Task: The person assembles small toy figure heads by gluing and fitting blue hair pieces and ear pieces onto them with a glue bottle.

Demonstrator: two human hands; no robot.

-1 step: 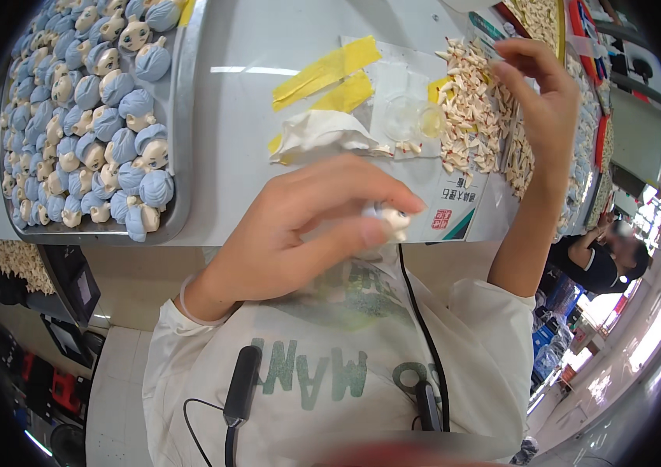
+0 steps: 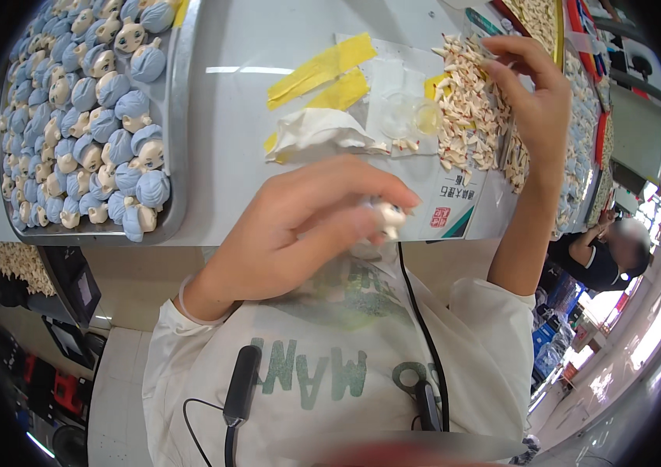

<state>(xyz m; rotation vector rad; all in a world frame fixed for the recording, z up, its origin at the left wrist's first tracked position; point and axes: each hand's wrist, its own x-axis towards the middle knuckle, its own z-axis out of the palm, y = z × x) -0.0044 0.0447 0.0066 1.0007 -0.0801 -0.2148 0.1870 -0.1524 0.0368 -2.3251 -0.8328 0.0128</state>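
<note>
— From here, where's the little doll head (image 2: pixel 390 221)?
— In the left hand (image 2: pixel 291 222), pinched between thumb and forefinger, just past the near edge of the table (image 2: pixel 241 117). The thumb covers part of it, but an eye shows, and a pale narrow end seems to point to the near side.
— And the right hand (image 2: pixel 536 93)?
— Out over the far right part of the pile of small pale pieces (image 2: pixel 470 117). Forefinger and thumb are curved and parted. I see nothing clearly held there, and the other fingers are mostly hidden.
— So which way do things lie?
— The pile starts right by those fingertips and spreads left and toward the near side, its long axis running near to far. Single pieces point every which way. The right hand is much the closer one to them; the doll head is well apart from it, near and to the left.
— Anything different from a moment ago?
— Very little. A bit more of the doll head shows beyond the thumb. The right hand has kept its curve over the pile, and the tray (image 2: pixel 180 156) of blue-haired heads (image 2: pixel 105 124) on the left looks unchanged.
</note>
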